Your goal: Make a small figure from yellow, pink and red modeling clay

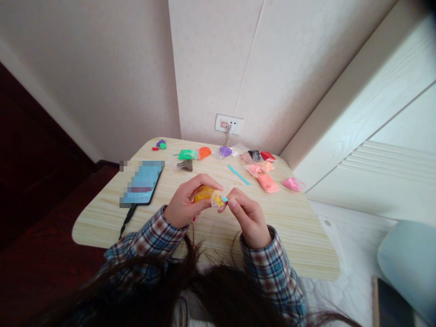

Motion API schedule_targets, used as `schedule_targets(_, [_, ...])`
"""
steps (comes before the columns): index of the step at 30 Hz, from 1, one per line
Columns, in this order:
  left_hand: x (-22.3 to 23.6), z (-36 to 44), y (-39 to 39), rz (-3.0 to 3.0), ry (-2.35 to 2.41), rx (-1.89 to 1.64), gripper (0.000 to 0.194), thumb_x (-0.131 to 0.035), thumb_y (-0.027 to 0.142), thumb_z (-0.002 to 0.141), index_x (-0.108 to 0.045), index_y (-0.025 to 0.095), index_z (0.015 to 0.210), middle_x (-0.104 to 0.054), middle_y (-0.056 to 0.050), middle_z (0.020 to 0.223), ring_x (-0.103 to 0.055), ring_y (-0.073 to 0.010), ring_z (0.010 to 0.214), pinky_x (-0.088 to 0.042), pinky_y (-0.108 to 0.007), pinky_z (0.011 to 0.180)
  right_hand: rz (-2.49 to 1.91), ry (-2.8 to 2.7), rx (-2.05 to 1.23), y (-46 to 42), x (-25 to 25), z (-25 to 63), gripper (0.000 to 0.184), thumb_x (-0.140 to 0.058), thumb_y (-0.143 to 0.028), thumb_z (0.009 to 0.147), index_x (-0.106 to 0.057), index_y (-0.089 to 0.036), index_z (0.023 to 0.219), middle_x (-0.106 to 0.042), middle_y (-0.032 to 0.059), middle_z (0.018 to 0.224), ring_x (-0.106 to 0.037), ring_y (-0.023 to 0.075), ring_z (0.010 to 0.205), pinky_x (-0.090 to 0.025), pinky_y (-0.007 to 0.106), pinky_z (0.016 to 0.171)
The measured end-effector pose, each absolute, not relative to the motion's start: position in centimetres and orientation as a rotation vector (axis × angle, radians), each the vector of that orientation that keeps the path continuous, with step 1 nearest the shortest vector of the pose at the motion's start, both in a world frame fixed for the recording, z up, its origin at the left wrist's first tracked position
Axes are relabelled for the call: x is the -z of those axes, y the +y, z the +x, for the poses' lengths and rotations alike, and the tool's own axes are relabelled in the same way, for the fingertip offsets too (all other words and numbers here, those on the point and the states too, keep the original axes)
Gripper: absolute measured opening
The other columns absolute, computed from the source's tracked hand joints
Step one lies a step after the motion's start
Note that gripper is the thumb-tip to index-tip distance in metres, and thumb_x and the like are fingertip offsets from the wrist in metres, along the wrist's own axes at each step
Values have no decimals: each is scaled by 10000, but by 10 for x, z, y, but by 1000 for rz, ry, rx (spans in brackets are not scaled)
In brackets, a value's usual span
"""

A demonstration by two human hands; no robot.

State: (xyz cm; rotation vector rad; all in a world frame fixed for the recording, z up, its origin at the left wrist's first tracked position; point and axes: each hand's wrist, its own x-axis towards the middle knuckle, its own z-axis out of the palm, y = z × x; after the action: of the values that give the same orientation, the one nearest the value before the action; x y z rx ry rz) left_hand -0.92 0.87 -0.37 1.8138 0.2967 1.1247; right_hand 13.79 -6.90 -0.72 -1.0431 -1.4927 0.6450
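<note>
My left hand (185,202) is closed around a small clear bag of orange-yellow clay (205,194), held just above the wooden table (293,236). My right hand (247,215) pinches a small light-blue tool tip (224,199) at the open end of that bag, where a bit of yellow clay shows. Both wrists wear plaid sleeves. Dark hair hangs in front of the lower part of the view.
A phone (143,183) on a cable lies at the left. Several small bags of coloured clay lie along the far edge: green (187,154), orange (204,152), purple (225,151), red (267,156), pink (268,182). A turquoise plastic knife (238,174) lies mid-table. A wall socket (229,123) is behind.
</note>
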Motion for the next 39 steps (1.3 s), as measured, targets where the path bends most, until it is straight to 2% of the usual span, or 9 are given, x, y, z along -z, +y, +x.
schedule_targets(7, [6,-11,10,1877,300,-1155,218,-631,327,786,-611,154,919,-588,-40,800,-553,-141,736,-438,-242,653,-1114,-1338,-508,-74,2,136,235,-451,-295,883,-603,-185,740,-553,1,704,-494,119,681,-391,268,633])
schedule_targets(12, [8,-12,12,1943,317,-1168,231,-629,330,788,-611,164,947,-582,-32,806,-548,-139,747,-430,-240,664,-1121,-1311,-434,-78,-2,135,134,-548,-315,830,-614,-201,808,-499,-15,675,-453,117,632,-342,262,552])
schedule_targets(17, [8,-12,12,1987,331,-1149,218,-622,323,793,-606,172,950,-592,-30,814,-549,-139,742,-433,-242,657,-1152,-1388,-452,-75,0,134,45,-629,-253,783,-631,-219,812,-531,-12,728,-465,123,680,-341,266,572])
schedule_targets(25, [4,-12,11,2136,374,-1127,209,-616,323,795,-607,165,933,-631,-39,862,-579,-152,787,-452,-263,725,-1192,-1448,-514,-71,3,137,33,-632,-235,784,-613,-210,774,-540,-10,731,-462,123,686,-342,256,559])
schedule_targets(31, [6,-11,9,2098,462,-1083,284,-568,305,824,-529,178,1074,-590,-56,1013,-562,-158,859,-446,-264,753,-1183,-1332,-527,-72,4,135,67,-547,-232,828,-544,-200,769,-499,-22,709,-446,111,650,-337,256,561])
schedule_targets(34, [4,-10,7,2020,486,-1047,270,-526,301,842,-494,162,1071,-553,-56,956,-538,-143,799,-445,-258,704,-1117,-1192,-534,-70,6,137,77,-512,-251,839,-523,-200,782,-508,-21,715,-463,110,650,-356,263,585])
schedule_targets(37, [3,-9,5,1934,516,-1041,355,-637,347,757,-470,155,1004,-518,-6,793,-501,-117,669,-426,-233,606,-1041,-1121,-545,-65,11,140,77,-518,-257,834,-515,-199,783,-567,5,778,-517,129,736,-386,277,644])
schedule_targets(39, [2,-9,5,1889,549,-1071,370,-681,363,715,-471,158,939,-506,21,718,-485,-102,606,-407,-220,562,-1022,-1091,-569,-62,15,142,86,-533,-261,826,-511,-199,770,-578,8,774,-524,129,722,-389,280,642])
